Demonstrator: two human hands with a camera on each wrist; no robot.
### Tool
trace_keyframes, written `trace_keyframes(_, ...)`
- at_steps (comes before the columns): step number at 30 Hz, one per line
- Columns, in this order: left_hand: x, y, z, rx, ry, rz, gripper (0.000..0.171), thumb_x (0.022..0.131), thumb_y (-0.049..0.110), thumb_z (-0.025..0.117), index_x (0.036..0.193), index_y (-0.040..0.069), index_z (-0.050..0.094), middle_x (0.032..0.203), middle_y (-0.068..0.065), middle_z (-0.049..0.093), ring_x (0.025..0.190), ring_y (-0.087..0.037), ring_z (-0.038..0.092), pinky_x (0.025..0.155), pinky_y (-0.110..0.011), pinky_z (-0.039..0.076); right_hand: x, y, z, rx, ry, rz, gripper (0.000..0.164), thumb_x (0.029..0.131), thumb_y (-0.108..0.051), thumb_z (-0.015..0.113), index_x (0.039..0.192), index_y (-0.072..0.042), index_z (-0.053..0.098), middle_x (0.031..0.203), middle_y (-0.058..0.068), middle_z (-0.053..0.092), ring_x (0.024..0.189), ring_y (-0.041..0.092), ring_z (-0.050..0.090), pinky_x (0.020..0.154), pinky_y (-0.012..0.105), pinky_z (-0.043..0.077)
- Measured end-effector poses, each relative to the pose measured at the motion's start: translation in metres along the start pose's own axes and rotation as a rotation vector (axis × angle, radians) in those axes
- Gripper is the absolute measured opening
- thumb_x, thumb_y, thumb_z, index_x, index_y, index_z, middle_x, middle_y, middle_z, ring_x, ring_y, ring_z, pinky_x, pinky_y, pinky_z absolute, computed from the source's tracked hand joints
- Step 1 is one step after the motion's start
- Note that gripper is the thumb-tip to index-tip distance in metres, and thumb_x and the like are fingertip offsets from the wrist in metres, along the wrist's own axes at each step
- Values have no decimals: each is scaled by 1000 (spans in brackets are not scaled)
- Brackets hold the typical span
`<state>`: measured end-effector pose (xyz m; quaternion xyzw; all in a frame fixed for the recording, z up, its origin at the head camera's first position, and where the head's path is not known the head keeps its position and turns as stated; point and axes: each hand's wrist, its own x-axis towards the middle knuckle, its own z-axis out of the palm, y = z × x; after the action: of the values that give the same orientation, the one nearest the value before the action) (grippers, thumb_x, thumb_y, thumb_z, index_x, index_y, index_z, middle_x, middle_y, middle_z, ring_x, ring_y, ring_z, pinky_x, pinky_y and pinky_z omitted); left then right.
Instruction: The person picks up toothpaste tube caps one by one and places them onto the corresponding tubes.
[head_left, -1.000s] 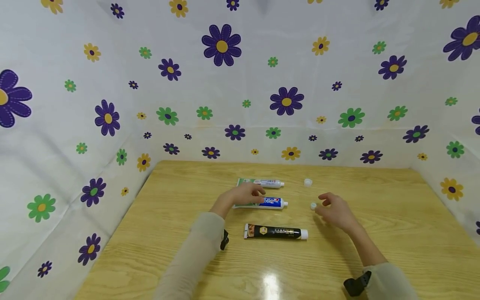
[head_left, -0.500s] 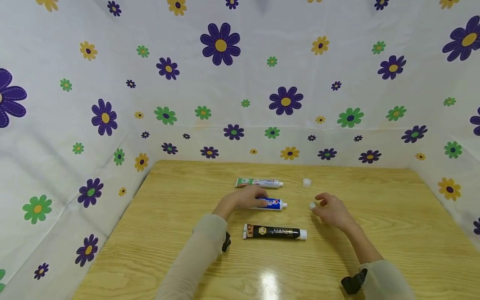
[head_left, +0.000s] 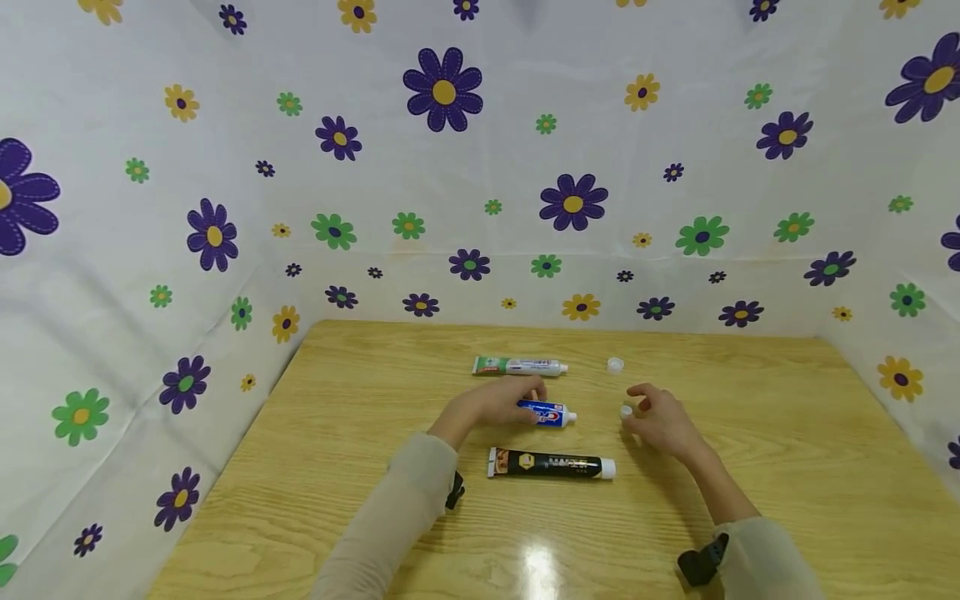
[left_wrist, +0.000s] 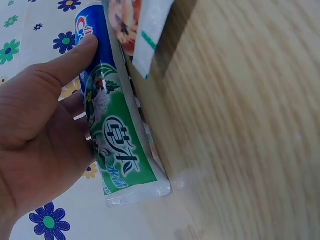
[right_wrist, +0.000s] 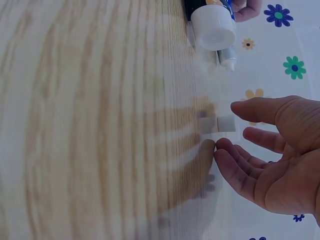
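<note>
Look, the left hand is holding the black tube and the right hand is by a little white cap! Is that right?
Not the black tube: the left wrist view shows the left hand holding the blue-and-green tube. The right hand is by a little white cap.

The blue-and-green tube (left_wrist: 120, 135) shows blue toward the nozzle, green toward the tail and white at the crimped edge; large white characters with dark outlines mark the green, a red-and-white logo the blue. The black tube (head_left: 551, 464) carries a gold hexagon, a brown picture panel, a white crimp and a white cap (head_left: 608, 469). The far tube (head_left: 520, 367) is green with red at the tail, whitish forward. Both loose caps (head_left: 615, 365) are white. Table (head_left: 247, 500): yellow-tan, streaked wood grain. Backdrop (head_left: 495, 158): white — printed with purple, green and yellow flowers. Sleeves (head_left: 390, 525): plain cream. Wrist cameras (head_left: 702, 565): black.
</note>
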<state>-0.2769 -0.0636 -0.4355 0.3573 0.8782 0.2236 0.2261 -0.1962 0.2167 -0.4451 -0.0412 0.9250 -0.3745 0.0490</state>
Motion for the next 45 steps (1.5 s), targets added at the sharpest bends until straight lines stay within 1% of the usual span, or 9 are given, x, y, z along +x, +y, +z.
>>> trace_keyframes(3, -1, 3, 2, 72, -16, 35, 38, 101, 15, 60, 137, 21, 52, 137, -4, 57, 126, -21, 54, 106, -36, 42, 1, 1, 0, 12, 3, 0, 54, 87, -9, 68, 133, 11, 49, 116, 33, 58, 99, 40, 60, 81, 50, 51)
trace_keyframes(8, 0, 9, 4, 207, -33, 62, 49, 101, 10, 57, 146, 26, 45, 139, -7, 57, 126, -25, 54, 106, -39, 43, 2, 2, 0, 22, 15, 11, 53, 85, -7, 69, 131, 9, 47, 114, 33, 58, 96, 40, 59, 82, 52, 50)
trace_keyframes(11, -1, 11, 5, 246, -29, 64, 49, 102, 11, 56, 147, 25, 45, 141, -5, 56, 127, -24, 54, 107, -38, 42, 2, 1, -1, 26, 18, 20, 53, 85, -7, 69, 131, 8, 47, 111, 31, 58, 88, 34, 60, 76, 46, 51)
trace_keyframes(16, -2, 11, 6, 249, -18, 65, 48, 102, 16, 57, 148, 24, 46, 143, 0, 55, 130, -19, 51, 109, -36, 39, 2, 2, -1, 64, 17, 19, 52, 84, -4, 67, 130, 8, 46, 100, 25, 60, 67, 20, 57, 60, 34, 47)
trace_keyframes(22, -3, 4, 8, 187, -19, 65, 48, 101, 22, 59, 148, 26, 46, 143, 3, 54, 130, -16, 51, 108, -35, 41, 4, 4, 3, 79, 14, 16, 50, 85, -2, 65, 129, 9, 46, 94, 21, 60, 60, 17, 55, 56, 32, 45)
trace_keyframes(25, -3, -2, 8, 128, -14, 79, 48, 101, 19, 58, 148, 24, 46, 146, 1, 51, 133, -18, 49, 109, -35, 40, 5, 5, 4, 88, 13, 15, 49, 84, -2, 65, 129, 9, 46, 94, 21, 60, 58, 16, 54, 55, 32, 45)
trace_keyframes(29, -6, -7, 4, -19, 32, 104, 48, 102, 16, 57, 148, 21, 45, 149, -3, 48, 133, -25, 49, 106, -38, 43, 7, 7, 3, 69, 27, 5, 49, 84, -3, 66, 127, 10, 48, 97, 23, 61, 62, 17, 56, 58, 32, 46)
trace_keyframes(37, -23, -8, -7, -359, 199, 157, 52, 103, 16, 56, 151, 23, 39, 132, -16, 57, 109, -27, 61, 78, -34, 55, 7, 7, 2, 7, 32, -18, 47, 83, -9, 70, 123, 11, 54, 101, 25, 63, 80, 27, 61, 69, 39, 50)
trace_keyframes(45, -38, 3, -10, -583, 320, 194, 54, 104, 18, 53, 153, 28, 32, 128, -17, 53, 102, -28, 62, 80, -39, 55, 8, 7, 4, 2, 39, -13, 41, 85, -9, 70, 119, 10, 57, 102, 25, 63, 85, 30, 61, 72, 42, 51)
